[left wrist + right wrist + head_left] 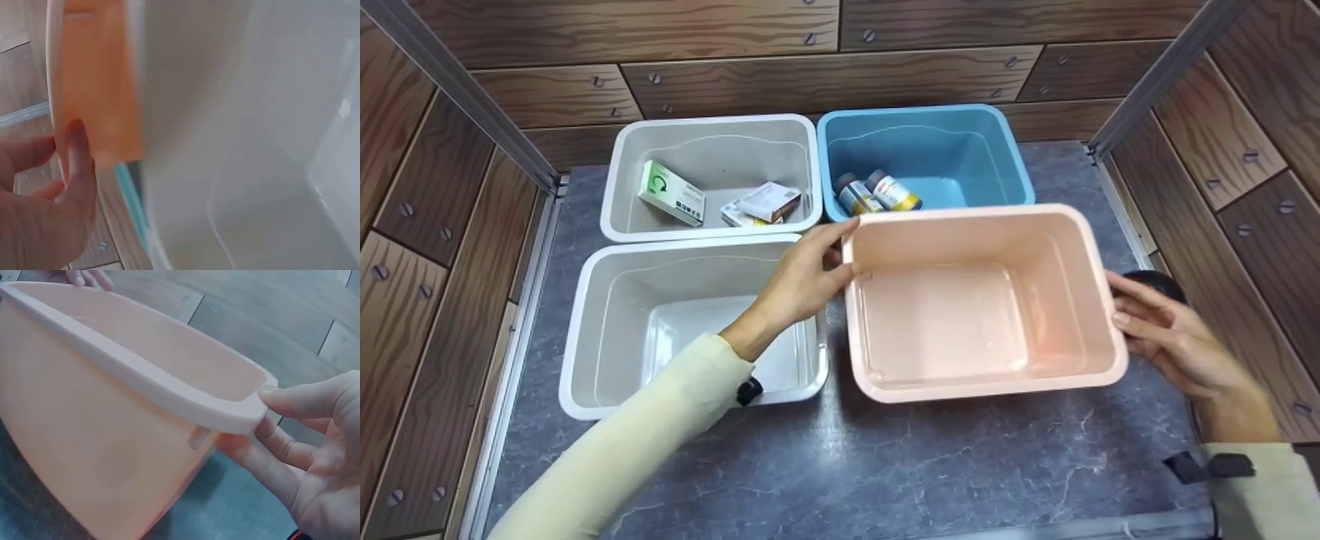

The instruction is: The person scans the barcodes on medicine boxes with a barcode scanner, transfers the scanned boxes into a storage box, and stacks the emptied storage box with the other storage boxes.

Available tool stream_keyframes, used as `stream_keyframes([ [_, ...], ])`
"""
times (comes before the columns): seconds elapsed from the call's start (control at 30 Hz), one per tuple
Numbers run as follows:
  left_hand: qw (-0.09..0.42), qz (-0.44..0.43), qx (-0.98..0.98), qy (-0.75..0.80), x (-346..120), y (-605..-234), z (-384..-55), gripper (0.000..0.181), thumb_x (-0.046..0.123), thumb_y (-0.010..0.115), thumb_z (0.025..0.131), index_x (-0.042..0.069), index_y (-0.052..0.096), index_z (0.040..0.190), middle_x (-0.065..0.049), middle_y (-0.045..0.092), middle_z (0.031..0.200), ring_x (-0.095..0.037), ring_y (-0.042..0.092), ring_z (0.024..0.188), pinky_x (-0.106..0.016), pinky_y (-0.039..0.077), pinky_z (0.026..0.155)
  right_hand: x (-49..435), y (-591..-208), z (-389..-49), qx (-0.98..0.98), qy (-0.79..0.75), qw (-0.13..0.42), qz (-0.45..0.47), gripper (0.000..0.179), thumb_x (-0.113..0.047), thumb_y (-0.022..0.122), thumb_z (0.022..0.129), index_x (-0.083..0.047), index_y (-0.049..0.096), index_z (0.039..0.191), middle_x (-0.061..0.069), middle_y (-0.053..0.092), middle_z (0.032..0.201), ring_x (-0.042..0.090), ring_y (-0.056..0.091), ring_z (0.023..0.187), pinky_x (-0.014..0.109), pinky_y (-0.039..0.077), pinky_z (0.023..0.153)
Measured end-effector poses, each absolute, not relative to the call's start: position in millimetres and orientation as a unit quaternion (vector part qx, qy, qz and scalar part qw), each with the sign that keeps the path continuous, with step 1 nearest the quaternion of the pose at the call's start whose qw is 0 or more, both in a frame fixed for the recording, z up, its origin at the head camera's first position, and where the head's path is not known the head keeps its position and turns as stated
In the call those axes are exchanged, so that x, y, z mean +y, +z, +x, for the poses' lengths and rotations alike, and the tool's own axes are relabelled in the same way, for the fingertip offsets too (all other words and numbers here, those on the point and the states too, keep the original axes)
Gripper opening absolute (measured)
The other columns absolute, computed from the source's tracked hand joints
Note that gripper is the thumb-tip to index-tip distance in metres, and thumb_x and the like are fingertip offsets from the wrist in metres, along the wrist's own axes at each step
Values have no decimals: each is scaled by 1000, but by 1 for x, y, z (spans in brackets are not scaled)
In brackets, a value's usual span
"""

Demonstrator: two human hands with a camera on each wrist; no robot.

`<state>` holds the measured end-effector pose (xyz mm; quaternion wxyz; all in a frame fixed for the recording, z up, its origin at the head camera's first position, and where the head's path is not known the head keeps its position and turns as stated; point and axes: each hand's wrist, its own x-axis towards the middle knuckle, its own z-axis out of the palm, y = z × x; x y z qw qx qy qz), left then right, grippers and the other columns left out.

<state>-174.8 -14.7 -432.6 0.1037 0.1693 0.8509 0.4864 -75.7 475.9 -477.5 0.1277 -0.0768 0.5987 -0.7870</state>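
Note:
A pale pink plastic bin [945,322] with nothing in it is held between both hands, its far rim overlapping the front of the blue bin [975,157] in the head view. My left hand [802,274] grips its left rim, thumb and fingers on either side of the edge. On the opposite side, my right hand [1177,337] pinches the right rim, with the thumb [304,396] on top and fingers [264,467] under the lip. Left of the pink bin stands a bare light grey bin [619,337], partly covered by my left forearm.
Behind, another grey bin [622,142] holds a green-and-white box [671,193] and small cartons [769,201]. Two brown-capped bottles [892,190] lie in the blue bin. A black round object [1155,283] is partly hidden behind my right hand. Wood-patterned walls [825,82] enclose the dark marbled surface [930,457].

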Motion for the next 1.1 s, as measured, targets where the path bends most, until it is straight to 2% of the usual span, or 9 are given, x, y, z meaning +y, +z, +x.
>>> stream_keyframes([
  [0.17, 116, 125, 814, 556, -14, -401, -177, 60, 6, 71, 104, 11, 54, 161, -19, 72, 129, -24, 72, 106, -30, 67, 84, 474, -438, -70, 648, -756, 78, -42, 58, 18, 39, 109, -6, 56, 158, 8, 76, 121, 14, 77, 99, 24, 65, 77],
  [0.27, 114, 106, 786, 598, -16, -384, -179, 57, 4, 71, 103, 9, 57, 158, -20, 74, 118, -22, 73, 97, -33, 68, 81, 471, -416, -72, 660, -749, 56, -38, 55, 17, 41, 108, -3, 56, 158, 7, 77, 122, 10, 74, 94, 18, 61, 70],
  [0.4, 108, 95, 776, 613, -23, -363, -181, 53, 6, 72, 104, 10, 61, 156, -16, 74, 123, -20, 75, 93, -36, 69, 84, 463, -394, -76, 655, -753, 37, -48, 54, 19, 41, 108, 4, 52, 158, 11, 76, 126, 12, 76, 98, 19, 63, 71],
  [0.47, 114, 88, 777, 613, -28, -353, -182, 46, 8, 71, 105, 10, 65, 151, -14, 74, 127, -21, 76, 96, -35, 68, 86, 458, -386, -78, 653, -755, 34, -57, 53, 20, 40, 108, 5, 52, 158, 13, 75, 127, 15, 78, 103, 21, 65, 74],
  [0.53, 116, 86, 775, 615, -36, -343, -184, 40, 8, 71, 106, 8, 69, 146, -14, 74, 130, -24, 77, 99, -33, 68, 87, 451, -380, -78, 653, -754, 34, -60, 53, 20, 40, 108, 6, 51, 158, 14, 74, 126, 15, 77, 101, 20, 64, 71],
  [0.63, 119, 82, 772, 619, -50, -330, -187, 34, 8, 69, 107, 6, 72, 140, -14, 73, 135, -26, 77, 105, -32, 67, 89, 437, -373, -79, 650, -757, 31, -63, 52, 20, 41, 107, 8, 50, 157, 16, 73, 125, 18, 78, 102, 22, 66, 75],
  [0.77, 110, 75, 776, 617, -73, -312, -189, 35, 9, 68, 107, 6, 72, 141, -14, 75, 134, -22, 77, 102, -30, 67, 89, 413, -363, -84, 632, -772, 24, -63, 51, 20, 42, 107, 12, 48, 157, 21, 72, 126, 23, 77, 109, 30, 67, 85],
  [0.9, 87, 64, 784, 611, -97, -296, -187, 34, 11, 71, 106, 7, 73, 140, -15, 77, 133, -16, 79, 93, -28, 66, 86, 388, -353, -92, 612, -788, 20, -61, 52, 20, 44, 106, 13, 47, 157, 22, 72, 123, 24, 76, 107, 29, 67, 84],
  [1.1, 70, 45, 807, 584, -129, -287, -186, 34, 14, 73, 105, 9, 74, 139, -12, 79, 130, -14, 79, 92, -25, 65, 84, 352, -348, -101, 569, -814, 39, -110, 53, 22, 44, 105, 11, 49, 157, 24, 74, 122, 25, 77, 104, 29, 67, 84],
])
